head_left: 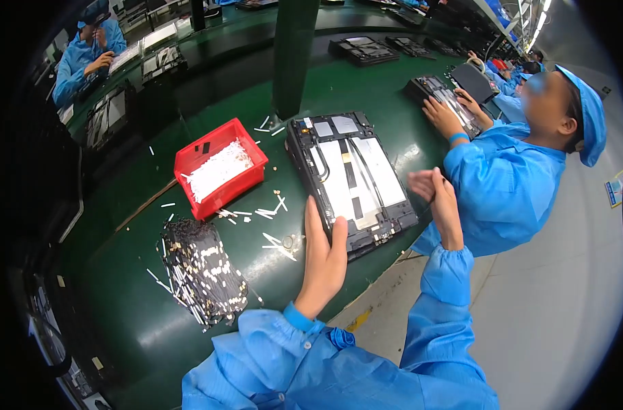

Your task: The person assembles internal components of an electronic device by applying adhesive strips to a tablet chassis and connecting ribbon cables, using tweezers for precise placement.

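Note:
A stack of opened, black-framed electronic device housings (386, 174) lies on the green bench in front of me. Silver-white panels, black cables and small boards show on its top unit. My left hand (323, 263) grips the near left corner, thumb on top and fingers down the side. Just off the right edge of the stack, my right hand (442, 201) is raised, its fingers stretched and apart, with nothing visible in it. To the left, a red bin (226, 198) holds many short white strips. Nearer me lies a heap of black cables (202, 273) with white tabs.
Loose white strips (278, 246) lie scattered between bin and stack. A dark green post (294, 61) rises behind the stack. At right, a co-worker (503, 178) in blue handles another housing (442, 96). More housings (364, 49) lie along the far bench.

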Available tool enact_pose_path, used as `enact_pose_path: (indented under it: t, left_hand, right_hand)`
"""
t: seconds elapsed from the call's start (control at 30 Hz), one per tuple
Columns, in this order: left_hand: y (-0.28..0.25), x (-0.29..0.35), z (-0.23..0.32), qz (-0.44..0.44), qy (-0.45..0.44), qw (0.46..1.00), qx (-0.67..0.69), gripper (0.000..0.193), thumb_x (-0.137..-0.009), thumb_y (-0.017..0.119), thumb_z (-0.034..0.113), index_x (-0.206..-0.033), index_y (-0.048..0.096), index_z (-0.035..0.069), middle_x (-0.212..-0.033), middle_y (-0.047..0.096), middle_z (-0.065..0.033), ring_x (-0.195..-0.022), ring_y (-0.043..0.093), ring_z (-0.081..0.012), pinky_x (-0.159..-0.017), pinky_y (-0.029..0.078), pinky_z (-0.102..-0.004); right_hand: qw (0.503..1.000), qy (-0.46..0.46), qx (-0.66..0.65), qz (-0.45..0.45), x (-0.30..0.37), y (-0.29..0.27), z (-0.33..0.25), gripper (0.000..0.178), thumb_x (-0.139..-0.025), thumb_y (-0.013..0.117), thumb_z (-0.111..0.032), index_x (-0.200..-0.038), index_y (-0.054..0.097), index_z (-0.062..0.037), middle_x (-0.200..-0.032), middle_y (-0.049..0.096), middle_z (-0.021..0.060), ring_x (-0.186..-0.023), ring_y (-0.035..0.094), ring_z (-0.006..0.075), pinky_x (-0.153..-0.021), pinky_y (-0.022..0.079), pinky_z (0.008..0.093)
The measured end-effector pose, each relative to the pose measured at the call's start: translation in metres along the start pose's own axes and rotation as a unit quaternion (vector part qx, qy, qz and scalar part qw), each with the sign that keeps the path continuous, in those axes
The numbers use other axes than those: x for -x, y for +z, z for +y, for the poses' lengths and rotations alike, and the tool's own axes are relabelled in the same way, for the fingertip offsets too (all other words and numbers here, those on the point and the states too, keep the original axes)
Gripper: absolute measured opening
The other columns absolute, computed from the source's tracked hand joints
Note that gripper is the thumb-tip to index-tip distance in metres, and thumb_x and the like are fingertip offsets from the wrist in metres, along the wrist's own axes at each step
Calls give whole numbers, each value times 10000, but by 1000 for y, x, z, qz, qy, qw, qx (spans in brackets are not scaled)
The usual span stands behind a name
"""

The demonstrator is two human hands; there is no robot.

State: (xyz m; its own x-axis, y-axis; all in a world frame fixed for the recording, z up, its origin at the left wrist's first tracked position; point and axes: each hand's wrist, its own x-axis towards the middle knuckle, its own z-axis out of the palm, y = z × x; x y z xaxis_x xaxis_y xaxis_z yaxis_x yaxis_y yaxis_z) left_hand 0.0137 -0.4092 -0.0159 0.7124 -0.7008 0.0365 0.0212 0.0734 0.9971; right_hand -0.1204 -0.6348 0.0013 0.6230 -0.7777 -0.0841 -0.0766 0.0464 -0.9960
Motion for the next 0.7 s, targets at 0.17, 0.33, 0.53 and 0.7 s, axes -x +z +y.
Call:
enact_pose_path:
  t: [0.17,0.33,0.53,0.7]
  left_hand:
    - [20,-1,-1,45,17,998,-37,642,-958,405,226,-1388,78,-122,-1461,77,-310,-1375,94,-400,-1117,100,-396]
    - [36,12,6,50,6,998,25,677,-947,407,205,-1398,4,-99,-1467,2,-307,-1381,22,-405,-1121,54,-413]
    - [23,18,6,51,-8,996,74,673,-930,424,165,-1398,19,-100,-1470,27,-294,-1384,40,-392,-1122,73,-392]
    - [-1,58,25,28,35,998,49,676,-920,437,130,-1408,27,-94,-1476,58,-282,-1384,84,-372,-1118,89,-377]
  right_hand:
    - [995,7,87,-51,4,44,-9,474,-988,401,-324,-1313,459,15,-1227,529,77,-1063,473,107,-946,341,223]
    - [992,65,-58,-89,15,39,-18,496,-985,402,-291,-1350,379,44,-1296,491,120,-1137,500,156,-966,382,262]
    - [997,34,-42,-60,25,48,-7,504,-973,441,-280,-1348,377,51,-1318,477,116,-1159,482,166,-983,363,264]
    - [998,-44,-48,2,89,59,-16,516,-947,473,-267,-1337,388,60,-1345,447,131,-1212,456,206,-1037,325,306]
